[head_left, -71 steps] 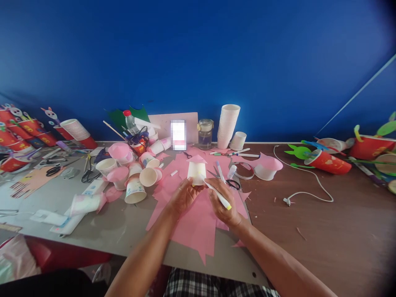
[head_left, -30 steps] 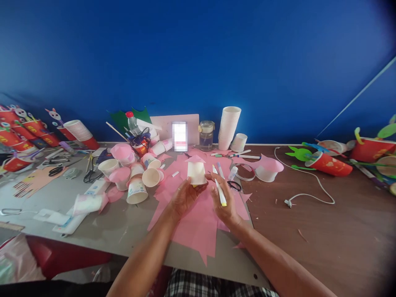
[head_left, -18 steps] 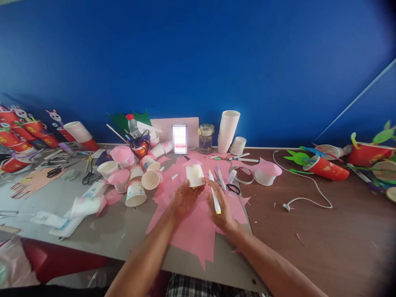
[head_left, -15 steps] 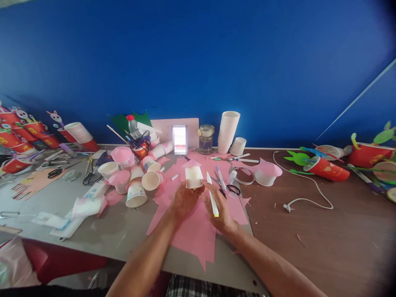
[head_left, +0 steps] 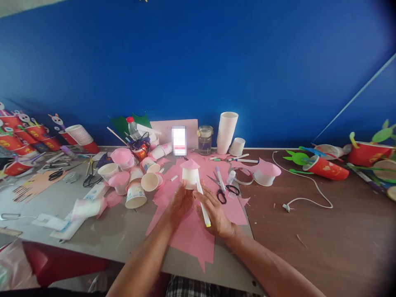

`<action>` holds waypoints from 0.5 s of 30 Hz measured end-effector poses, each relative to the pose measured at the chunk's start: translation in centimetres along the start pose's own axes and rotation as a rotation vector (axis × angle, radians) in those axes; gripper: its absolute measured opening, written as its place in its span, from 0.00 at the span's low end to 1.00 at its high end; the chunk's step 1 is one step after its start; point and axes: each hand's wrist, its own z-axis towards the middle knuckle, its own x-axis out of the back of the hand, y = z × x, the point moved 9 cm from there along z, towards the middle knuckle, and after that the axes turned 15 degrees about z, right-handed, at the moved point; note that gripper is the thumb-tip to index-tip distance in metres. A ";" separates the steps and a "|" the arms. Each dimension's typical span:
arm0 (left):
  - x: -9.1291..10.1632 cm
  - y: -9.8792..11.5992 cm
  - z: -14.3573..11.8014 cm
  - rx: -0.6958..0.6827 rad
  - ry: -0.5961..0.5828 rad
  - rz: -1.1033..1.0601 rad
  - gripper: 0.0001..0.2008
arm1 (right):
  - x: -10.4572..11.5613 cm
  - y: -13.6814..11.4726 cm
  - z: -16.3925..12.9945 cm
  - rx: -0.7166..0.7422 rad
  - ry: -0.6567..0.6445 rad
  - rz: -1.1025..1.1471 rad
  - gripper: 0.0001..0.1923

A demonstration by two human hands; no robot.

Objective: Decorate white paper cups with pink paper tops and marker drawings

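A white paper cup (head_left: 189, 176) with a pink paper cone on its closed end is held upright by my left hand (head_left: 180, 203), whose fingers wrap round its lower part. My right hand (head_left: 215, 212) grips a white marker (head_left: 203, 206) with a yellow end, its other end close to the cup's side. The right fingertips are against the cup's lower right edge. Pink paper (head_left: 193, 239) lies under both hands. Just to the right rest black-handled scissors (head_left: 221, 194) and a purple-capped pen (head_left: 220, 178).
Several cups with pink tops (head_left: 119, 181) crowd the left. At the back stand a glass jar (head_left: 204, 140) and a tall stack of cups (head_left: 227, 133). A white cable (head_left: 315, 181) and red cups (head_left: 328, 168) lie on the right. A blue wall (head_left: 198, 62) rises behind.
The cup has turned more upright, so its pink cone now shows fully on top. My right hand and the marker have moved slightly left and down, leaving the scissors more visible.
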 end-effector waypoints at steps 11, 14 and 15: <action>0.4 0.4 0.9 -0.087 0.006 0.048 0.27 | 2.1 3.2 -1.0 -0.195 0.212 -0.011 0.26; 0.1 0.4 0.7 -0.124 0.014 0.132 0.31 | 2.4 4.3 -1.4 -0.281 0.278 0.078 0.22; 0.2 0.4 0.6 -0.153 0.036 0.169 0.31 | 2.5 4.7 -1.5 -0.316 0.307 0.139 0.21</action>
